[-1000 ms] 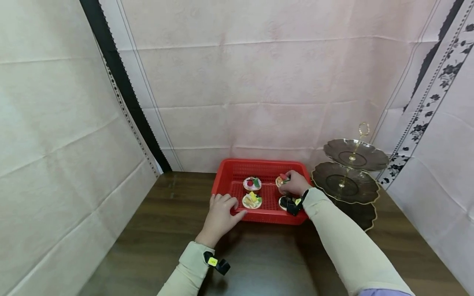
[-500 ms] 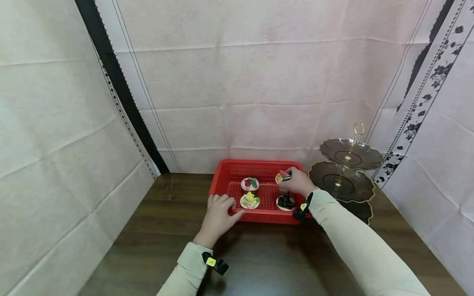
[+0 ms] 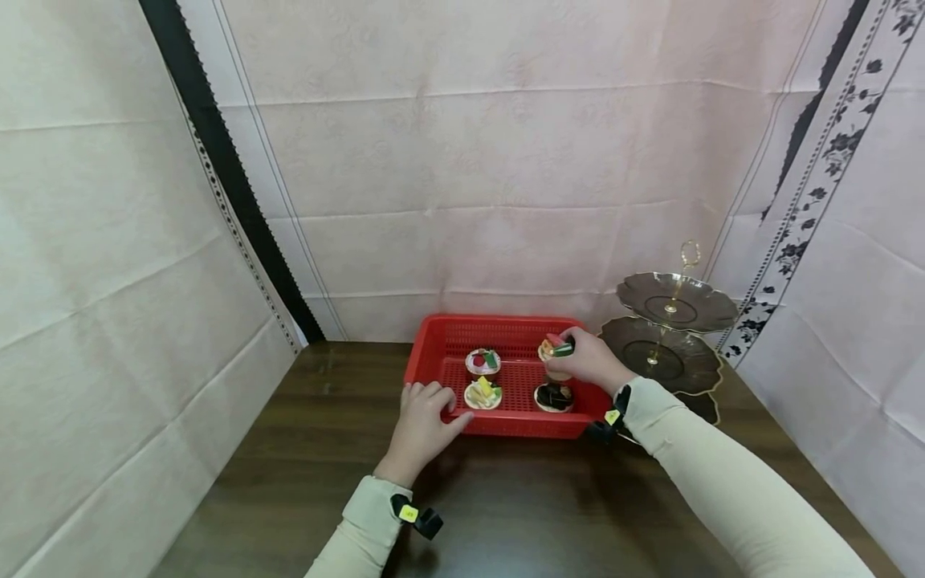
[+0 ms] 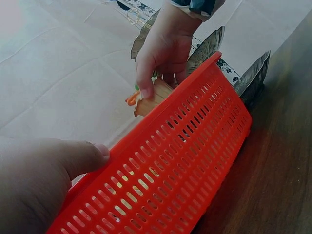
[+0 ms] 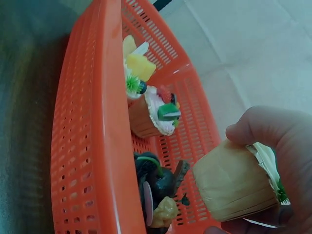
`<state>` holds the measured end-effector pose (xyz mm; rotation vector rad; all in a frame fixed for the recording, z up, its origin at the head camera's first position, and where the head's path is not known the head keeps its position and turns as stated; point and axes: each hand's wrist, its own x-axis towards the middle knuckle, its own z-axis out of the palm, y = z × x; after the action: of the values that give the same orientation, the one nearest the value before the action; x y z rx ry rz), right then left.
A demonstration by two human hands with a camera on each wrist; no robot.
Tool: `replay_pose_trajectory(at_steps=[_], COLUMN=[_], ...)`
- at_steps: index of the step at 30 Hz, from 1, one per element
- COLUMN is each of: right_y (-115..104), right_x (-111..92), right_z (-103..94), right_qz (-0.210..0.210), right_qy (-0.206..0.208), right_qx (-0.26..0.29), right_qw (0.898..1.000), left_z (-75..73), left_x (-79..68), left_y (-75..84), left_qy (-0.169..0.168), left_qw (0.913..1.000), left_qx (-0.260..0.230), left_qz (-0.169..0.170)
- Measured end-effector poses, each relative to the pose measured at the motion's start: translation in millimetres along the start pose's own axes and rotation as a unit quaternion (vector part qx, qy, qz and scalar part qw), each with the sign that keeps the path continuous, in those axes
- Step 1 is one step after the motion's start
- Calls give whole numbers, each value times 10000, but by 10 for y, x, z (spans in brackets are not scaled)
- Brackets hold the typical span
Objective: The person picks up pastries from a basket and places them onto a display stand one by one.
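Note:
My right hand point(image 3: 594, 359) pinches a cupcake point(image 5: 234, 183) by its tan paper wrapper, held over the right part of a red plastic basket point(image 3: 491, 425). Red, orange and green pieces top it. At the basket's front left corner, my left hand point(image 3: 421, 425) holds the rim, and its thumb lies on the edge in the left wrist view. Inside the basket sit three more cupcakes: one with pink cream and a green slice point(image 3: 482, 363), one with yellow pieces point(image 3: 482, 394), and one with dark topping point(image 3: 553, 397).
A three-tier dark glass stand point(image 3: 678, 301) with gold scalloped rims and a gold ring handle stands right of the basket. Beneath everything is a dark wooden table point(image 3: 506, 498). Pale cloth point(image 3: 520, 177) hangs behind and at both sides.
The right hand has lifted the cupcake slightly, and its wrist has swung right, uncovering the dark-topped cupcake. The left hand keeps its place on the basket. The head view has shifted a little.

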<state>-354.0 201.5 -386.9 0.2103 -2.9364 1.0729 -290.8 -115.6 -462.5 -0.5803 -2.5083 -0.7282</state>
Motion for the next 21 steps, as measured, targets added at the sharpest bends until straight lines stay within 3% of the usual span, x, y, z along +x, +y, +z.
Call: replay_pose_trajectory(at_steps=[21], right_y=[-278], right_x=[-482], right_z=[-382], right_qz=[-34], right_qy=[80], right_qx=[-196], right_qw=[9998], left_z=[7], left_x=[-2], left_y=[0], left_qy=[42], left_qw=[10000], left_qx=[-76], left_qz=[-36])
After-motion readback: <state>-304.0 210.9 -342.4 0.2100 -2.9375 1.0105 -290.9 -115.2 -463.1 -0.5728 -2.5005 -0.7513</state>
